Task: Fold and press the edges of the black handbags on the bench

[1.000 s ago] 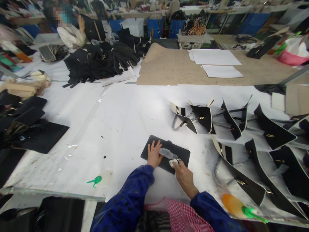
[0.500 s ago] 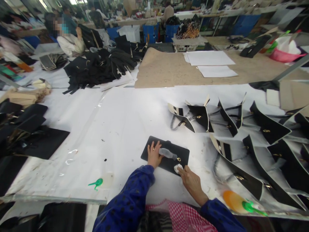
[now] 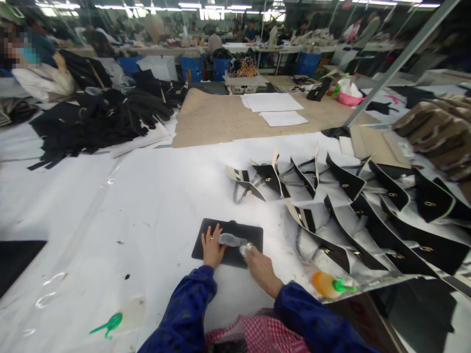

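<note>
A flat black bag panel (image 3: 245,231) lies on the white table in front of me. My left hand (image 3: 213,249) rests on its left part, fingers spread, holding nothing. Beside the left thumb is a handle wrapped in cloudy plastic (image 3: 230,239), which runs toward gold-coloured hardware (image 3: 249,244). Between the fingertips of my right hand (image 3: 263,269) is a small white wad of cloth (image 3: 245,250), pressed at the panel's right side by the hardware. The wad partly covers that spot, and its exact material cannot be told.
Rows of black bag panels (image 3: 340,238) with handles stand to the right. An orange bottle with a green spout (image 3: 326,284) lies near the front edge. A clear bottle with a green spout (image 3: 127,316) lies at left. Black pieces (image 3: 106,110) are heaped at the back.
My view has swung right and up, so things appear further left. The white wad in my right hand has moved up the panel to the gold hardware. The left hand stays on the panel.
</note>
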Available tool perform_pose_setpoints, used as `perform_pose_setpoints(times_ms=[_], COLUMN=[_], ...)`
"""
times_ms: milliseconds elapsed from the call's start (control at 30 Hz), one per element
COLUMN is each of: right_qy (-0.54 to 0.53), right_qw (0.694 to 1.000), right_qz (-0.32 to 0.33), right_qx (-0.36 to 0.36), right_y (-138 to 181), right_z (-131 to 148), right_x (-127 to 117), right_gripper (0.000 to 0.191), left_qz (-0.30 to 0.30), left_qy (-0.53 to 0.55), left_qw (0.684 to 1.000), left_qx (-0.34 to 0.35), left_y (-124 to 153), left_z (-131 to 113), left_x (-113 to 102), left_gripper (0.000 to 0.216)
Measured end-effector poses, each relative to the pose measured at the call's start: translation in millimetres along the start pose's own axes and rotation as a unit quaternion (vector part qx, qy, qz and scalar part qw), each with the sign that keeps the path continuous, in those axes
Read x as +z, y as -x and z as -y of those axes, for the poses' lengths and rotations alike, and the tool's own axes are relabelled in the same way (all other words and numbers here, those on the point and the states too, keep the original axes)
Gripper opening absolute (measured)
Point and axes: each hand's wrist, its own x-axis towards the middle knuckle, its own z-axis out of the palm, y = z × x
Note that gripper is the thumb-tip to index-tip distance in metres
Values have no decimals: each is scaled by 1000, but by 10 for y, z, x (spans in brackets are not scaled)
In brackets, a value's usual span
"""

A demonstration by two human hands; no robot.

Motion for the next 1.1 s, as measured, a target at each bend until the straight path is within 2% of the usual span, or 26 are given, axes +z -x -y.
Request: perform_pose_setpoints(times_ms=[67,233,433,633,733,833,967,1100], right_qy=[6,26,28,32,33,28,14,-2], right_qw=[1000,999,999,999,999,999,999,999], right_qz=[4,30,21,36,31,30,46,45], right_qx=[-2,4,-5,-9,-13,-20,-18,0], right_y=[-2,209,-3,53,-24,-72,-60,-156], right_z=[10,-169,-77,-163,-141,-122,-152,-89], right_x=[22,-10,83,186,218,215,168,102], right_gripper=[23,22,26,20,23,25,19,22], left_qz=[-1,-1,0,3,2,3,7,11], left_qy=[-4,-11,-17,-16,-16,-19,-30,-38], left_qw=[1000,1000,1000,1000,1000,1000,1000,999], left_qx=[3,12,8,8,9,7,3,3], left_y=[-11,-24,-17,-16,-13,-11,-21,-16], left_z=[16,35,31,31,31,27,29,49], left_x=[26,38,50,39,39,34,37,78], left_gripper=[49,47,49,49,49,49,49,49])
